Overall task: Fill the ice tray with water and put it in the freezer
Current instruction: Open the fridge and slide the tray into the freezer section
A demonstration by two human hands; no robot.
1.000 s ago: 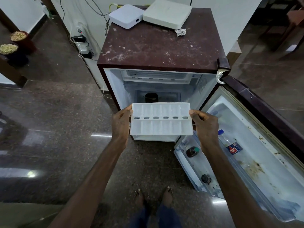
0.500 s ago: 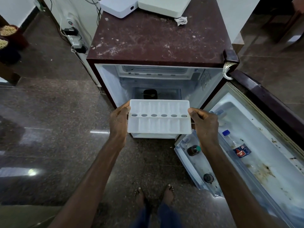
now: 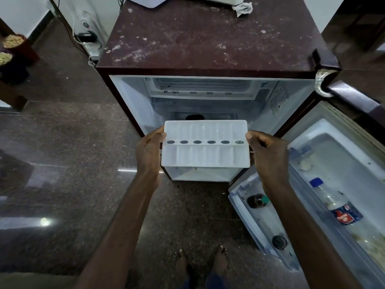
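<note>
A white plastic ice tray (image 3: 205,151) with two rows of cells and a line of oval holes along its middle hangs level in front of the open small fridge (image 3: 208,49). My left hand (image 3: 149,152) grips its left end and my right hand (image 3: 268,155) grips its right end, thumbs on the rim. The freezer compartment (image 3: 202,88) sits at the top of the fridge's inside, above and behind the tray. Whether the cells hold water cannot be made out.
The fridge door (image 3: 341,184) stands open to the right, with a cola bottle (image 3: 335,203) and two dark bottles (image 3: 257,200) in its shelves. A crumpled paper (image 3: 242,8) lies on the fridge top. A power strip with cables (image 3: 87,36) sits on the floor at left. My bare feet (image 3: 200,261) stand below.
The view has drawn closer to the fridge, which now fills more of the frame. Both hands keep the same hold on the tray, level before the opening.
</note>
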